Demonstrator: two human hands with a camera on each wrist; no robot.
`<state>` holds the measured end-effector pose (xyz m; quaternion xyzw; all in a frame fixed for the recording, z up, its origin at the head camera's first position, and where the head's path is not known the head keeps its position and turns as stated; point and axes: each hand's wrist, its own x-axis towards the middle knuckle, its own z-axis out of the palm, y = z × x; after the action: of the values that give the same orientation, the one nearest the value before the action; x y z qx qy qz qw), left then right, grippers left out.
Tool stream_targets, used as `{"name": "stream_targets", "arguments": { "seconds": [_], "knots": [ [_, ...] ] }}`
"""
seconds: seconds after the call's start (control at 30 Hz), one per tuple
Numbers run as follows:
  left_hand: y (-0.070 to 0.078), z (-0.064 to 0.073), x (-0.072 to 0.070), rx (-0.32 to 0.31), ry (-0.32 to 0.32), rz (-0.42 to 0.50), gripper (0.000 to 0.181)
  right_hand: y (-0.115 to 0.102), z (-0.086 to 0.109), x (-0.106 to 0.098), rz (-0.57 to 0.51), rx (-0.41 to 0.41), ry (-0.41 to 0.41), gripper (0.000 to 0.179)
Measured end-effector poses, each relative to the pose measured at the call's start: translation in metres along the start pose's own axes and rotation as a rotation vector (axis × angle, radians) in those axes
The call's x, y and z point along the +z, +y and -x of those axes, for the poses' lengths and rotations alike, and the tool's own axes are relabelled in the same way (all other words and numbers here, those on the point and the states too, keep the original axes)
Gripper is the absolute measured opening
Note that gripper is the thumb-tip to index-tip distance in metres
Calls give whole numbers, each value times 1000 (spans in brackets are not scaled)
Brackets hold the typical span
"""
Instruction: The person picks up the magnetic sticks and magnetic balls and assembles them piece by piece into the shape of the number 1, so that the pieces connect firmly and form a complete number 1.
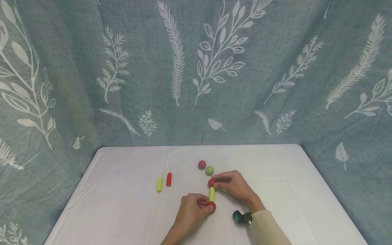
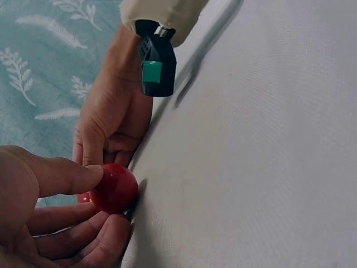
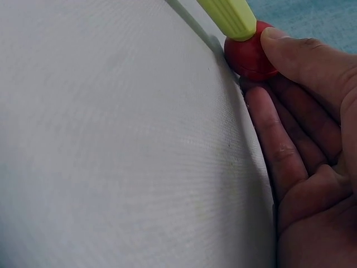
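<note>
Between the two hands a yellow-green rod (image 1: 211, 194) lies in line with a red ball at either end. My left hand (image 1: 191, 209) pinches the near red ball (image 2: 118, 188) between thumb and fingers. The far red ball (image 3: 247, 58) is in the pinch of my right hand (image 1: 236, 185), its thumb pressed to the ball's side. In the right wrist view the ridged end of the rod (image 3: 231, 17) meets this ball. The left wrist view mostly hides the rod behind the near ball and fingers.
Behind the right hand sit a green ball (image 1: 209, 170) and a dark pink ball (image 1: 201, 165). Left of the hands lie a yellow-green rod (image 1: 159, 184) and a red rod (image 1: 169, 179). A white cloth covers the table (image 1: 122, 204); a leaf-patterned curtain (image 1: 190, 122) hangs behind.
</note>
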<state>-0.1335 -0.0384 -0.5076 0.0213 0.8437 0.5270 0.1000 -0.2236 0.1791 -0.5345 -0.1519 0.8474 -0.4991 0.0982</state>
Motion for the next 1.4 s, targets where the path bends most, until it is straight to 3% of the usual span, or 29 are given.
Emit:
{"name": "stream_targets", "arguments": {
  "seconds": [0.37, 0.7, 0.87, 1.03, 1.2, 1.4],
  "knots": [
    [-2, 2, 2, 39, -8, 9, 22, 0, 2, 1, -3, -18, 8, 25],
    [-2, 1, 1, 18, -11, -1, 22, 1, 1, 3, 1, -15, 17, 30],
    [-4, 2, 2, 34, 1, -7, 20, -5, 9, 8, 50, 14, 119, 35],
    [-6, 3, 4, 50, 9, -4, 19, -17, 31, 10, 75, 133, 222, 26],
    [-8, 3, 4, 55, 8, -1, 17, -29, 54, 12, -7, 269, 126, 23],
    [-9, 3, 1, 73, -30, 14, 18, -37, 61, 18, -37, 300, 27, 22]
  ]
}}
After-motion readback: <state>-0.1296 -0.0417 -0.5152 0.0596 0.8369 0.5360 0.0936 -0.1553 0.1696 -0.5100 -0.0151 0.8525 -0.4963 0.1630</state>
